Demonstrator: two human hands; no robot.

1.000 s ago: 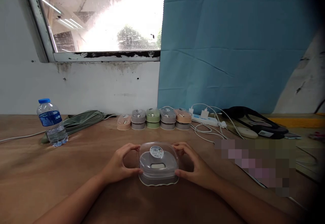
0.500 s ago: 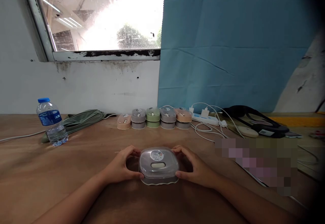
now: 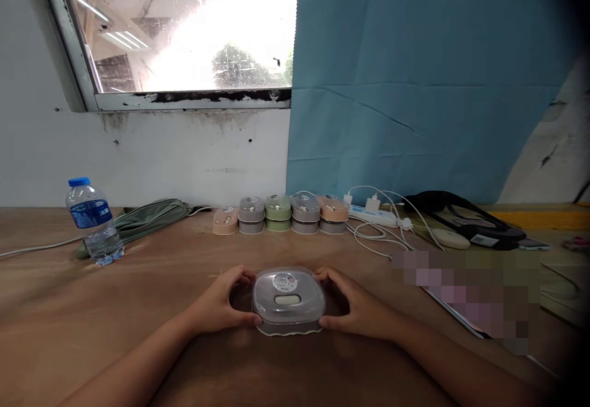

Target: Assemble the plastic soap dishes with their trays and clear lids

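A grey plastic box with a clear domed lid rests on the table in front of me. Its lid carries a round white sticker, and a pale oval piece shows at the front of the top. My left hand grips the box's left side, with the thumb at the near corner and the fingers curled round the far one. From the right, my right hand holds it the same way. The inside of the box cannot be made out.
Several similar boxes in pink, grey and green, most stacked in twos, line the wall. A water bottle and green pouch stand left. A power strip, white cables and a black headset-like strap lie right.
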